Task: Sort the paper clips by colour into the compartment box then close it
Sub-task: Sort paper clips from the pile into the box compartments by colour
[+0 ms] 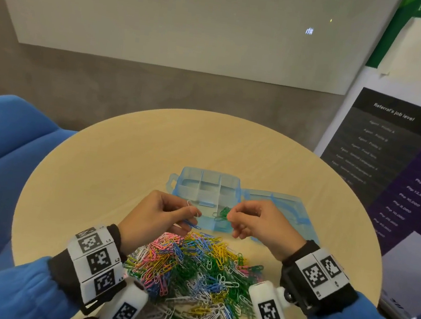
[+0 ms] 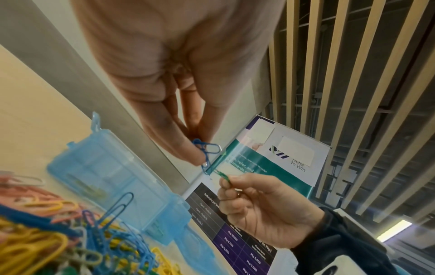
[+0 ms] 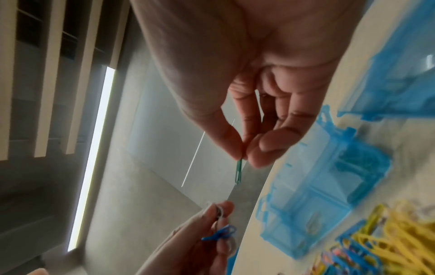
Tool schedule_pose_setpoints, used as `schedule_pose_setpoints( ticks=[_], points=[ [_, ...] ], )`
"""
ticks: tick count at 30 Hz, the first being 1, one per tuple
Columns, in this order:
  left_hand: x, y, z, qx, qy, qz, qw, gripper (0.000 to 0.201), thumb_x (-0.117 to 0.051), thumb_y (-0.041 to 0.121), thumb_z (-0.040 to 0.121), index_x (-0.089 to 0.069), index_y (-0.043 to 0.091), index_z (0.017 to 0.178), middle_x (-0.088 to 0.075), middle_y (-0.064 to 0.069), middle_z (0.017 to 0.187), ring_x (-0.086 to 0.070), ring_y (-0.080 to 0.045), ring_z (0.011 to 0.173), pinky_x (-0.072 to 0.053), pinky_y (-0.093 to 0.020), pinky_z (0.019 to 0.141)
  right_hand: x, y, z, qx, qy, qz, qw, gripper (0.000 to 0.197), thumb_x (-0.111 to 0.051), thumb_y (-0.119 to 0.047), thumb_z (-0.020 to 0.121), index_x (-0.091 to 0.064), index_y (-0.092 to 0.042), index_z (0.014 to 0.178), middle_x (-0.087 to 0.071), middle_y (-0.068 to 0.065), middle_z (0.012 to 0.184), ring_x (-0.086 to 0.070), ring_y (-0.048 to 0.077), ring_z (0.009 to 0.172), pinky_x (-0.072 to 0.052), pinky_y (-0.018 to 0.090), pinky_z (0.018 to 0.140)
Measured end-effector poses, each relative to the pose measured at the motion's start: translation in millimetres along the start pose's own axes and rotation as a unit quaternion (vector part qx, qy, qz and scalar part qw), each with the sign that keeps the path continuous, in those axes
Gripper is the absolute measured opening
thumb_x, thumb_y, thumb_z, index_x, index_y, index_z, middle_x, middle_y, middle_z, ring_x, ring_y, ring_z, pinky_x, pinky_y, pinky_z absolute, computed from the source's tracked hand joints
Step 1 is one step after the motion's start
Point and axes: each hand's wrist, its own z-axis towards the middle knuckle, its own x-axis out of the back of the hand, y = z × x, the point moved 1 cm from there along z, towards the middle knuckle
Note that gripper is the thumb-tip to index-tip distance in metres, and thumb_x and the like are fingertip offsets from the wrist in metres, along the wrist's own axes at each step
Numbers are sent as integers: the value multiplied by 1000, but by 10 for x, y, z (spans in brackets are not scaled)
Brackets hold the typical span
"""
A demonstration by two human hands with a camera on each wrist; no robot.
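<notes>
A heap of mixed-colour paper clips [image 1: 196, 266] lies on the round table [image 1: 125, 154] in front of me. Behind it stands the translucent blue compartment box [image 1: 208, 188], its lid [image 1: 277, 207] folded open to the right. My left hand [image 1: 168, 215] pinches blue and white clips [image 2: 207, 150] above the heap. My right hand [image 1: 257, 223] pinches a green clip [image 3: 239, 173] just over the box's near compartments. Both hands hover close together, a small gap between them. A few green clips [image 1: 221, 215] show at the box's front edge.
A blue chair [image 1: 1, 149] stands to the left of the table. A poster board [image 1: 399, 166] leans at the right, close to the table's edge. A wall with a white panel [image 1: 189, 19] is behind.
</notes>
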Motion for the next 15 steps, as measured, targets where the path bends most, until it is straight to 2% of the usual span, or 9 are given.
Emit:
schedule_pose_setpoints(
  ticks=[3,6,10,15],
  points=[
    [46,-15,-4,4,12,-7,1000,17,-65,14,91,-76,2,94,-75,-13,81,-69,-13,69,-58,-22,65,78,15,93,16,63,-41,997,16,-66,-5,87,-63,-7,71,-60,5,61,-60,13,53,-47,20,53],
    [72,-26,12,10,18,-12,1000,17,-65,15,91,-76,4,94,-75,-13,83,-69,-14,71,-58,-22,66,138,53,184,34,106,-99,989,13,-68,-9,85,-68,-6,73,-66,7,63,-62,10,54,-49,22,58],
    [125,5,46,3,18,-12,1000,17,-65,14,91,-76,2,94,-75,-14,83,-71,-15,72,-57,-20,65,161,122,234,24,97,-132,986,11,-67,-10,87,-74,-2,83,-73,13,75,-65,10,56,-54,21,62],
    [247,41,138,0,34,-9,999,16,-64,14,91,-75,3,94,-76,-13,84,-71,-15,73,-58,-20,65,195,156,134,23,79,-143,986,11,-68,-15,88,-76,-7,84,-74,8,74,-69,11,63,-55,21,66]
  ],
)
